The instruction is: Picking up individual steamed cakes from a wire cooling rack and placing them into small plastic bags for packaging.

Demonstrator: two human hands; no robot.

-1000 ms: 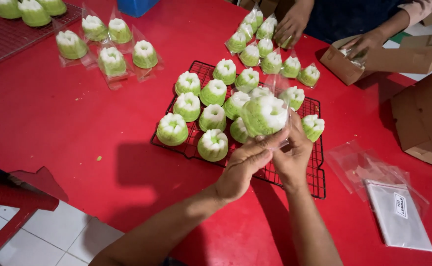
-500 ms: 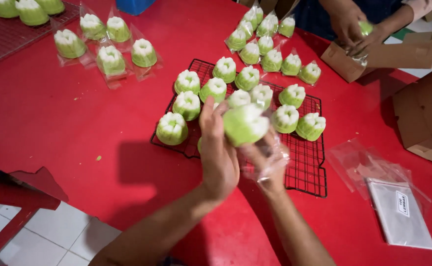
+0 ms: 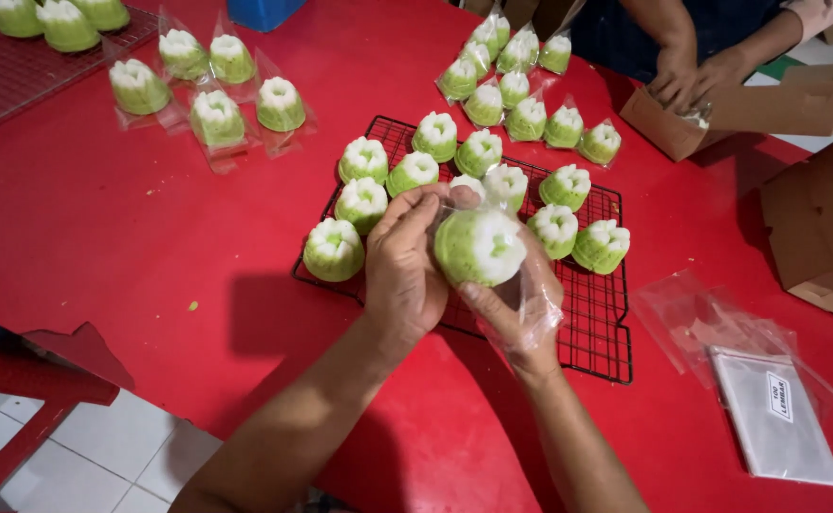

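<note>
Hands (image 3: 464,285) over red table (image 3: 103,247)

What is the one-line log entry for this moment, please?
left hand: on cake | right hand: holds bag around cake | rack: more cakes

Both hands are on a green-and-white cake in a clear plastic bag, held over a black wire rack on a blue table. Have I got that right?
Not quite: the table is red, not blue, as the head view shows. The rest holds: the left hand and right hand hold a green-and-white cake in a clear plastic bag over the black wire rack.
</note>
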